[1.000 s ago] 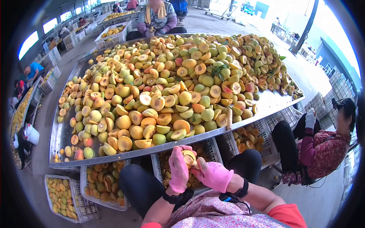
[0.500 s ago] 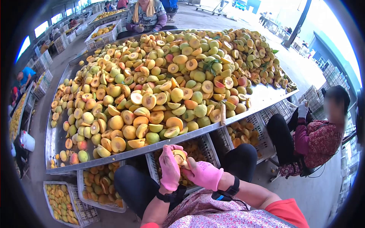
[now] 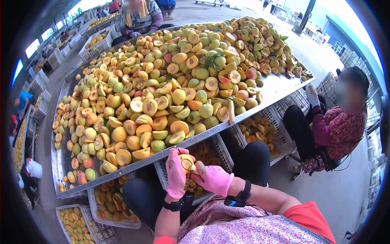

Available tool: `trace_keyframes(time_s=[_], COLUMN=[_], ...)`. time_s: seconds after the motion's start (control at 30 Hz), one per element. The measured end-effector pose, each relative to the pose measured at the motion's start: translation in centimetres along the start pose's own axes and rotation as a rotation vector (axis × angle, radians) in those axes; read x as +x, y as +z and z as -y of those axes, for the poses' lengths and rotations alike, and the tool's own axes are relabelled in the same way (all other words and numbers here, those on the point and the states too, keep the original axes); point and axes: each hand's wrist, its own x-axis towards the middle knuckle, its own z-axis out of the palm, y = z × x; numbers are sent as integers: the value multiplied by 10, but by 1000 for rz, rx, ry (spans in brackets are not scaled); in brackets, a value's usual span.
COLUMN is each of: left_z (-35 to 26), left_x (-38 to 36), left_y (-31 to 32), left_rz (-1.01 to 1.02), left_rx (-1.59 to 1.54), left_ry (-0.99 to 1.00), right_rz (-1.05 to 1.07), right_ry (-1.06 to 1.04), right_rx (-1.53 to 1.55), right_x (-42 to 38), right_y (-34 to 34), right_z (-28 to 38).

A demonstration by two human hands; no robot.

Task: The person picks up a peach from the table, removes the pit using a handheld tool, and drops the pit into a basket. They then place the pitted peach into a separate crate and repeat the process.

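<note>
My left hand, in a pink glove, is closed around a halved yellow peach. My right hand, also gloved in pink, grips a small pitting tool whose dark ring-shaped blade lies against the cut face of the fruit. Its handle is mostly hidden by my fingers. Both hands meet just in front of the metal table's edge, above a white crate of cut peach pieces. On the sloping metal table lies a large heap of peaches, many of them halved with the stones showing.
A wooden-looking stick rests on the table rim. Crates of peach halves stand beneath the table at right, and others at lower left. One co-worker sits at my right, another across the table. A white bucket stands far left.
The view has tilted and shifted slightly. My hands stay together on the peach half, and the tool's ring now shows more plainly over its cut face. The right-hand co-worker's gloved hand is raised.
</note>
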Motion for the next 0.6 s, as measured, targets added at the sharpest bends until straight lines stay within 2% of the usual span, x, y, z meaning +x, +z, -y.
trace_keyframes(time_s=[0.13,0.23,0.3,0.33,0.43,0.47,0.53,0.6], left_z=[-5,-6,-10,2,17,16,13,14], left_x=[5,-4,-8,-3,-4,-4,-3,3], left_y=[-6,-3,8,7,13,11,8,3], left_rz=[69,95,45,33,-134,-138,-113,-117], left_rx=[129,53,-59,139,320,320,253,262], left_ry=[120,65,104,304,502,497,363,359], right_rz=[-92,-21,72,127,216,255,281,309], right_ry=[29,133,199,261,307,336,345,346], right_rx=[132,142,205,273,394,422,404,389], right_x=[0,-2,7,12,13,14,17,21], right_y=[1,-2,-17,-26,-26,-27,-25,-29], right_z=[8,8,6,11,12,13,14,19])
